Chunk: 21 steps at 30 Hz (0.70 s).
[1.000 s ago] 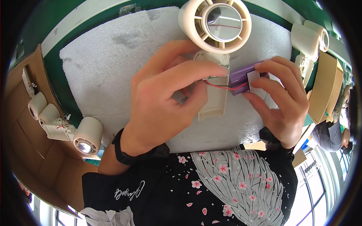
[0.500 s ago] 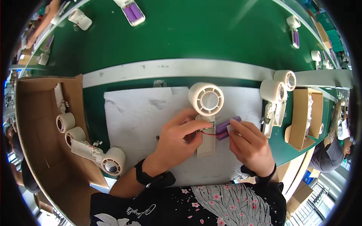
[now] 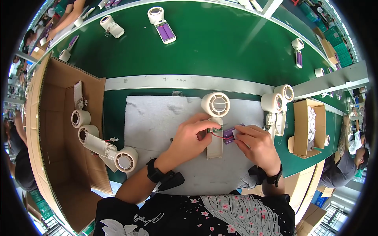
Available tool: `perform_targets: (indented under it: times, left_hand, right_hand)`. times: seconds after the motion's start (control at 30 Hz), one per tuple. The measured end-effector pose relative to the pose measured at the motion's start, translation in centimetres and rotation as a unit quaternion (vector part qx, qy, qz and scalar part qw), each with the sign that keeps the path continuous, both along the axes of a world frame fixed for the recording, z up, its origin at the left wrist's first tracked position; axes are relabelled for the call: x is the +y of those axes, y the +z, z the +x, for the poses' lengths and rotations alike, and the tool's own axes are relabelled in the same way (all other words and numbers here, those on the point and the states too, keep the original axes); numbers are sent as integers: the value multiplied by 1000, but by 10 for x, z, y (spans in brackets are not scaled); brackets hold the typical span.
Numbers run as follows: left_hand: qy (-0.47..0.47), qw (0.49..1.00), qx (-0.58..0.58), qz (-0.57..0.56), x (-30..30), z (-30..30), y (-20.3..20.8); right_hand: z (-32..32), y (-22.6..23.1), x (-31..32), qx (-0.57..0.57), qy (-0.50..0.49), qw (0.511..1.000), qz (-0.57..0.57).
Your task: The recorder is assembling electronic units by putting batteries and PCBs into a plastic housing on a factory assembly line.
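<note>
A white handheld fan lies on the grey mat with its round head away from me and its handle shell open. My left hand grips it at the neck, index fingertip and thumb at a small green circuit board. To the right of the handle, my right hand holds a purple battery pack between thumb and fingers. A small pale piece on the pack sits by the right fingertips; I cannot make it out. Red and dark wires run from the board to the pack.
A cardboard box stands at left, with several fan bodies in and beside it. More fans lie right of the mat, near a smaller box. A metal rail crosses beyond; other fans lie past it.
The view has shifted, showing more of the far bench. The battery pack sits slightly closer to the fan handle, with my right fingers further over it. Both hands keep their hold.
</note>
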<state>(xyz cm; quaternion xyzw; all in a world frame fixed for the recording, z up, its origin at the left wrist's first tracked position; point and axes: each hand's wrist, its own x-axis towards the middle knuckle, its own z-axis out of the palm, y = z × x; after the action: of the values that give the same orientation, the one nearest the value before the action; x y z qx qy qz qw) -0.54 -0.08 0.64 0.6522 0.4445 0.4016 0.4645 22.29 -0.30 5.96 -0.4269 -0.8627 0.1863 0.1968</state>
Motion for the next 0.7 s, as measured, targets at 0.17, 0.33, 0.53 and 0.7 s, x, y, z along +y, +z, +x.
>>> perform_targets:
  times: [0.17, 0.33, 0.53, 0.7]
  left_hand:
    - [4, 1000, -13, 15, -1, 0, -1]
    - [-3, 1000, -14, 9, -1, -1, 1]
    - [-7, 1000, -11, -16, -1, 0, 3]
    - [-4, 1000, -11, -2, 4, 1, 0]
  right_hand:
    - [-1, -4, -2, -2, 7, 1000, 17]
    - [-1, -1, -7, -24, 12, 999, 24]
    - [-5, -3, -14, -96, 14, 993, 70]
    - [-10, -10, -14, -116, 10, 988, 102]
